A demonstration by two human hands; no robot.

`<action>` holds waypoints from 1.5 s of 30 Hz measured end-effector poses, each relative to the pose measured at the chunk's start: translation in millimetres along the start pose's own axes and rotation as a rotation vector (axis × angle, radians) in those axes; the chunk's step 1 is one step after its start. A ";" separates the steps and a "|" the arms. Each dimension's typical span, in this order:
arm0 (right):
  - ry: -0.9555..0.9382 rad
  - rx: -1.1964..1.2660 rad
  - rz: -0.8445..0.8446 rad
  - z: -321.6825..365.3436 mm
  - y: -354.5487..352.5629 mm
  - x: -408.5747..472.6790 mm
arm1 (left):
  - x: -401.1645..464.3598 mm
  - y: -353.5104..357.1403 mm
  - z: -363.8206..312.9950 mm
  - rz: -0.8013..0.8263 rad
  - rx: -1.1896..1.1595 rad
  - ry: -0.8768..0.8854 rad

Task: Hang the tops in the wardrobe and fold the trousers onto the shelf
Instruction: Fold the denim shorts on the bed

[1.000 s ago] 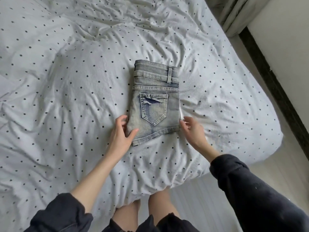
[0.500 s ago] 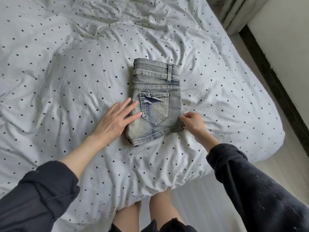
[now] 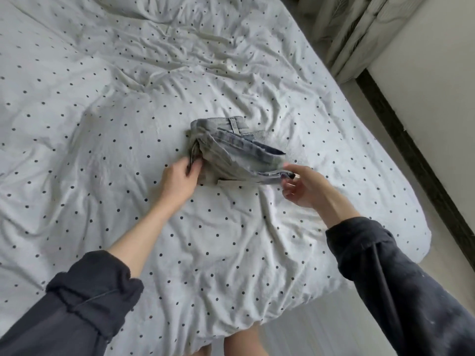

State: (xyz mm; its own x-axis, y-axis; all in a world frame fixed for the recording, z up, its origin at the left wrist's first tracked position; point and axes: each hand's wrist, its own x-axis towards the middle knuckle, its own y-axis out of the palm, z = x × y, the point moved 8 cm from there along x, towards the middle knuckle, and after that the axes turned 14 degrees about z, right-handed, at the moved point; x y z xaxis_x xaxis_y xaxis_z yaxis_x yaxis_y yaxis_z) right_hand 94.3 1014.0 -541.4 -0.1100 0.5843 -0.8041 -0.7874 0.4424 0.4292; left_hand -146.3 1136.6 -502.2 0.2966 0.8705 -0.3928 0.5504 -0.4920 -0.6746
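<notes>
Folded pale-blue denim shorts (image 3: 239, 152) are half lifted off the dotted bed sheet (image 3: 108, 129), near edge raised, waistband end still low at the back. My left hand (image 3: 180, 182) grips the shorts' left edge, fingers tucked under the fold. My right hand (image 3: 302, 187) pinches the lifted right corner between thumb and fingers. Both forearms come from dark rolled-up sleeves. No tops, wardrobe or shelf show in this view.
The white sheet with black dots is rumpled across the whole bed. The bed's right edge (image 3: 401, 191) drops to a pale floor beside a wall with a dark skirting board (image 3: 421, 160). A curtain (image 3: 359, 34) hangs at the top right. My bare legs stand at the bed's foot.
The shorts lay flat with my left hand pressing on them; now both hands grip their sides and the near edge has risen off the sheet. The camera has tilted back.
</notes>
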 end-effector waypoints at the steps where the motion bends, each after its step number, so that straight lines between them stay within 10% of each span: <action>1: -0.030 0.023 0.002 9.3 5.5 2.2 | 2.8 -3.7 0.1 -0.040 -0.043 -0.038; 5: -0.169 -0.046 0.085 47.4 25.5 10.2 | 10.6 -3.9 10.5 -0.063 -0.184 -0.095; 11: -0.371 -1.335 -0.021 58.6 16.7 16.8 | -12.2 11.5 22.8 0.103 -0.175 0.062; 21: -0.770 -2.196 0.088 -23.8 8.9 -3.3 | -50.7 38.5 13.0 0.256 0.640 0.667; 32: -0.788 -2.391 0.029 -19.6 8.5 14.3 | -55.7 47.6 25.8 0.250 0.738 0.563; 45: -0.885 -2.259 -0.034 -16.0 10.7 11.1 | -50.7 32.4 37.3 0.220 0.086 0.292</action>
State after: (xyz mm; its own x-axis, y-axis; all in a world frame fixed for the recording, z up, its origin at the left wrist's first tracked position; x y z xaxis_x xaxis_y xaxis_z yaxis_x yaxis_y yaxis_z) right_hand 75.0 1014.3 -552.3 -0.3878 0.8854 -0.2562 -0.0209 -0.2863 -0.9579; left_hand -172.6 1075.9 -527.4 0.6172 0.7058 -0.3478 0.3846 -0.6563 -0.6492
